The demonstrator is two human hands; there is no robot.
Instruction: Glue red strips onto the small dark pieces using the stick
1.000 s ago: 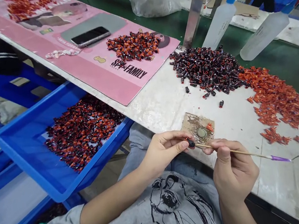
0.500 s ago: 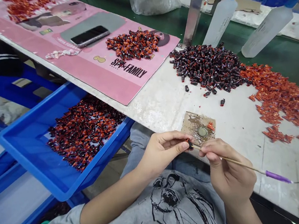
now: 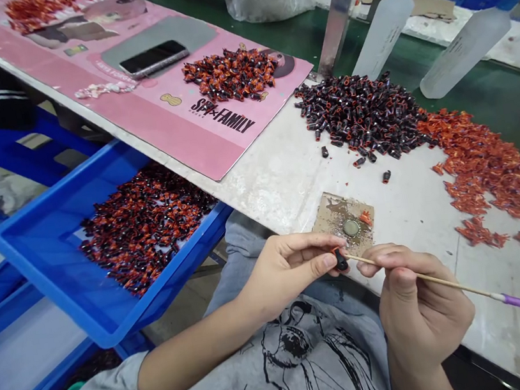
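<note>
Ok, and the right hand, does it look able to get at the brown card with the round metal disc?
Probably yes. The right hand sits just below the brown card, and nothing lies between them. It is pinching a thin wooden stick, though, so that would likely need setting down first.

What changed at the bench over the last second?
The right hand shifted right, taking its wooden stick along, tip near the small black piece. The left hand moved slightly right, still pinching that piece. Nothing taken or let go. The dark pile, orange pile and blue tray stayed put.
</note>
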